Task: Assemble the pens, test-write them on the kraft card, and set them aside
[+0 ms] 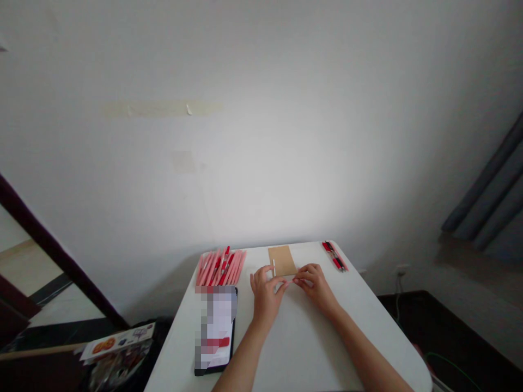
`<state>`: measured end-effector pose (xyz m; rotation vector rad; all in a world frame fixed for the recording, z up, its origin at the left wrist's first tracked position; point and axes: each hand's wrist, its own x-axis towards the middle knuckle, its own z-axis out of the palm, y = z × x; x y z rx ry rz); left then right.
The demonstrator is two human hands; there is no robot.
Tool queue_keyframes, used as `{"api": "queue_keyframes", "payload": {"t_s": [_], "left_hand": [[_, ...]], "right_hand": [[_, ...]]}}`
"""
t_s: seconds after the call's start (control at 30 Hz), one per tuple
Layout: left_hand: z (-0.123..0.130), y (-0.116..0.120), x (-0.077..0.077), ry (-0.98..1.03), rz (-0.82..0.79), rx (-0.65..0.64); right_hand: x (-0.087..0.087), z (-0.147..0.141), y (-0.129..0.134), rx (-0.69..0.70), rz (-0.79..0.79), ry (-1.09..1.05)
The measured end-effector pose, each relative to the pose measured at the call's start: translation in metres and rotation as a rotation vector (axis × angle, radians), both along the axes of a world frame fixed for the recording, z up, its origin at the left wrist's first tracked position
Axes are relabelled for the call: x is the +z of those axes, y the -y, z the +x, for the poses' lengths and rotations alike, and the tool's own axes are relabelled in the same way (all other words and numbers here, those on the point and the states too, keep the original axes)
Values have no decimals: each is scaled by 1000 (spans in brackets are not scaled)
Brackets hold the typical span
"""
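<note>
My left hand (pixel 267 291) and my right hand (pixel 314 284) meet fingertip to fingertip over the white table, just in front of a tan notebook or card (pixel 283 261). Both pinch a small pinkish piece (pixel 290 281) between them; it is too small to make out. A thin white stick (pixel 274 267) stands out by the raised fingers of my left hand, over the left edge of the tan card; whether the hand holds it is unclear.
Pink and red pens (pixel 220 268) lie in a pile at the back left. Several red and black pens (pixel 335 257) lie at the back right. A phone or tablet (pixel 216 329) rests left of my left forearm. A full bin (pixel 122 359) stands on the floor at left.
</note>
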<state>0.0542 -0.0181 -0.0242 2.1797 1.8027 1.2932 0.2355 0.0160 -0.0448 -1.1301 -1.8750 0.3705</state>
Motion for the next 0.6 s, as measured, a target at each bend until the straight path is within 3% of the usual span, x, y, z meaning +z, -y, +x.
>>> {"api": "queue_keyframes", "payload": {"t_s": [0.6], "left_hand": [[1, 2, 4, 31, -20, 30]], "right_hand": [[2, 6, -1, -48, 13, 16]]}}
